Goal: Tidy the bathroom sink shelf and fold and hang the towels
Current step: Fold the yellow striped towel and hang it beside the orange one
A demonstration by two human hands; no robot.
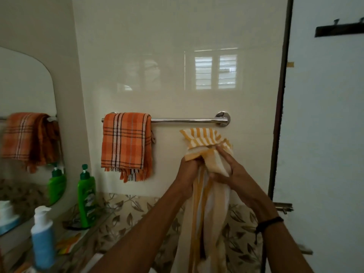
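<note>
A yellow-and-white striped towel (pixel 208 203) hangs bunched from both my hands, just below the right half of the chrome towel bar (pixel 187 120). My left hand (pixel 189 166) grips its upper left edge. My right hand (pixel 226 170) clutches the gathered cloth beside it. The towel's top edge flares up close under the bar without touching it. An orange checked towel (pixel 126 142) hangs folded over the bar's left end.
A glass shelf (pixel 94 229) at lower left carries a green pump bottle (pixel 86 198), a blue-and-white bottle (pixel 42 239) and small packets. A mirror (pixel 25 119) is at far left. A door (pixel 323 134) with a dark frame stands at right.
</note>
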